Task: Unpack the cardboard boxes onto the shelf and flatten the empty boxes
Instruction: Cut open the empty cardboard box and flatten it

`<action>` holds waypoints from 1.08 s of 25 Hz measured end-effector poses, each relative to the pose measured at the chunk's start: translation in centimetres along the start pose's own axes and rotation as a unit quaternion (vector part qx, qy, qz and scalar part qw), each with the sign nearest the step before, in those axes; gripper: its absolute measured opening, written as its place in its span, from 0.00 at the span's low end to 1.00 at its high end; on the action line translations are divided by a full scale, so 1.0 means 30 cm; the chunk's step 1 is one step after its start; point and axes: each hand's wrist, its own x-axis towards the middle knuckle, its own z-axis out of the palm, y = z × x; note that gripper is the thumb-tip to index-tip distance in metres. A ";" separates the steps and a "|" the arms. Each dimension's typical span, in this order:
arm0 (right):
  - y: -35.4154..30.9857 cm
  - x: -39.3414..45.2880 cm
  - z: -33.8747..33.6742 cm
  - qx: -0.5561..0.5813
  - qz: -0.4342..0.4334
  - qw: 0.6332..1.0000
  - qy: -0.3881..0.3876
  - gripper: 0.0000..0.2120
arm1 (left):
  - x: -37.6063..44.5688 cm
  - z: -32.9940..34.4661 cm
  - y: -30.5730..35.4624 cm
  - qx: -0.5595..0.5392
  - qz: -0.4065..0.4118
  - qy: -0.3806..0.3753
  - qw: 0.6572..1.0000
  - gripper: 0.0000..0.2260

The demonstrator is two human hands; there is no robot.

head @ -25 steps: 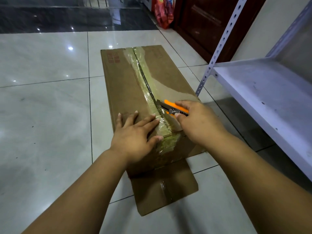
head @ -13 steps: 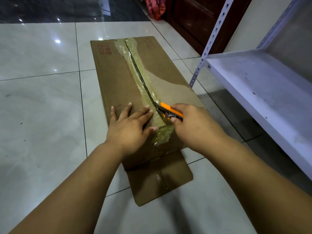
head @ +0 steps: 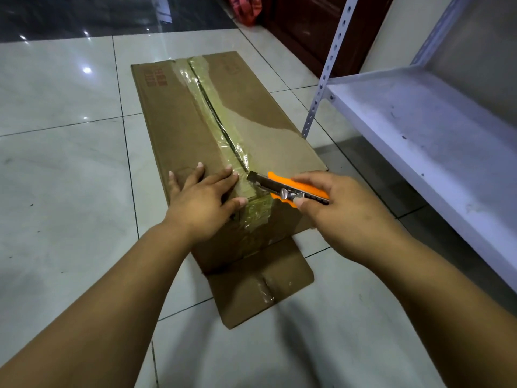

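- We held the knife in our right hand, fingers curled over its orange handle and the thumb pressed against its near side.
- The knife's metal nose pointed away and to the left, its tip at the taped seam near the near end of the box; whether the blade itself was in the seam we could not tell.
- Our left hand lay flat on the box top just left of the seam, fingers straight and spread, gripping nothing.
- The thumb of that hand reached toward the tape at the box's near edge, close to the knife but apart from it.
- The seam ran the length of the box top under yellowish, wrinkled tape, with a dark slit showing along its middle.
- The box lay long-side away from us on the tiled floor, red print near its far left corner.
- A flap lay flat on the floor at the near end of the box, with a strip of clear tape on it.
- The shelf stood to the right of the box, its white board bare and scuffed, its perforated post just beside the box's right edge.
- A dark door and something red showed beyond the box.
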 end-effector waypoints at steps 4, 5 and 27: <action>0.043 0.030 0.021 0.143 0.022 0.987 0.067 0.17 | -0.030 0.005 0.040 -0.026 -0.016 -0.003 1.000 0.25; 0.044 0.040 0.027 0.168 0.032 0.983 0.070 0.17 | -0.039 0.006 0.053 -0.035 -0.020 -0.007 0.999 0.25; 0.075 0.293 0.143 -0.077 0.014 0.995 0.055 0.15 | 0.235 -0.077 -0.022 0.117 0.135 -0.061 0.982 0.42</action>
